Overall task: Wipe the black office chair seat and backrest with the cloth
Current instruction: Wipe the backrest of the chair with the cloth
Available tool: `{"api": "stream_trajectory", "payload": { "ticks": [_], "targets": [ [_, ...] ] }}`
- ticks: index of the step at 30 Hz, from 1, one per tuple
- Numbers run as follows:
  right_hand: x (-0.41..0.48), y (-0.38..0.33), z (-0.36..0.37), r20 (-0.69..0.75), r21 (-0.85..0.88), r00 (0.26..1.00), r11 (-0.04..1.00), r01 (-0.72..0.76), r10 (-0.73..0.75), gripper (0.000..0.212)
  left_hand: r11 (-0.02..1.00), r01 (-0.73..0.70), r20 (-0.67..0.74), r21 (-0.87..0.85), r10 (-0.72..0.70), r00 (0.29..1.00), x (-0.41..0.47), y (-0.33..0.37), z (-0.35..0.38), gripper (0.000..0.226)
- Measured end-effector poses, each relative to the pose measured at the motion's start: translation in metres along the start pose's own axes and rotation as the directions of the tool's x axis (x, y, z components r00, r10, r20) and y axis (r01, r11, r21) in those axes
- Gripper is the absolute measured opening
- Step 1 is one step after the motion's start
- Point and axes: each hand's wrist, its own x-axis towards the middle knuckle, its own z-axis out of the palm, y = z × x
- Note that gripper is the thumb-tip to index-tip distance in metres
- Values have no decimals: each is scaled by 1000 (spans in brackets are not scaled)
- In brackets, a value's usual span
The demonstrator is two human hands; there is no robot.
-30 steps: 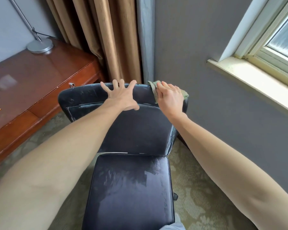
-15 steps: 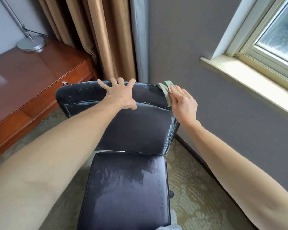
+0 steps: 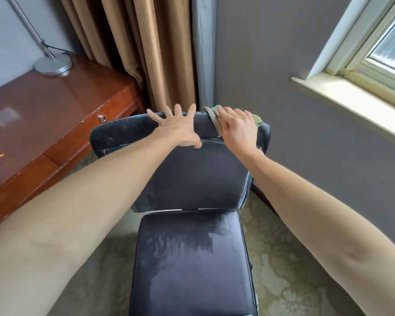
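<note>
The black office chair faces me, its backrest [image 3: 192, 176] upright and its seat [image 3: 192, 265] streaked with wet marks. My left hand [image 3: 178, 130] lies flat with fingers spread on the top middle of the backrest, holding nothing. My right hand [image 3: 237, 130] presses a crumpled green cloth [image 3: 213, 116] onto the top right edge of the backrest. The cloth sticks out on both sides of the hand; most of it is hidden under the palm.
A reddish wooden desk [image 3: 55, 124] stands at the left with a silver lamp base [image 3: 53, 65] on it. Brown curtains [image 3: 146, 53] hang behind the chair. A grey wall [image 3: 271, 76] and a window sill [image 3: 351, 101] are close on the right. Patterned carpet [image 3: 287, 270] covers the floor.
My right hand with the cloth has slid from the backrest's right corner back leftward along the top edge. My left hand has kept its place on the backrest.
</note>
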Motion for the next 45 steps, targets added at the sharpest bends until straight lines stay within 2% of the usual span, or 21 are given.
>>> {"api": "stream_trajectory", "payload": {
  "ticks": [8, 16, 26, 29, 34, 39, 43, 45],
  "targets": [
    [8, -2, 7, 66, 25, 998, 1000, 1, -3, 25, 1000, -3, -50, -18, 2, 999, -4, -28, 10, 101],
    [14, -2, 1, 178, 22, 983, 999, 33, -36, 37, 999, 46, -43, -11, -46, 998, -3, -24, 8, 100],
    [15, -4, 4, 150, 24, 988, 1000, 18, -21, 11, 995, 59, -114, -78, -68, 991, -6, -24, 15, 95],
    [19, -22, 7, 206, 33, 979, 999, -2, -5, 19, 995, 71, -117, -74, -79, 990, -10, -29, 14, 96],
    [27, -61, 13, 287, 64, 955, 996, 62, -78, 32, 994, 92, -112, -62, -98, 989, -13, -43, 15, 99],
    [27, -65, 20, 199, 102, 974, 991, 86, -105, 36, 996, 62, -108, -64, -69, 992, -21, -76, 10, 101],
    [26, -58, 25, 113, 59, 991, 996, 70, -77, 35, 997, 70, -164, -43, -76, 983, -25, -121, 16, 101],
    [21, -63, 27, 70, 15, 997, 999, 40, -41, 31, 999, 25, -125, -38, -30, 992, -25, -137, 16, 99]
  ]
}}
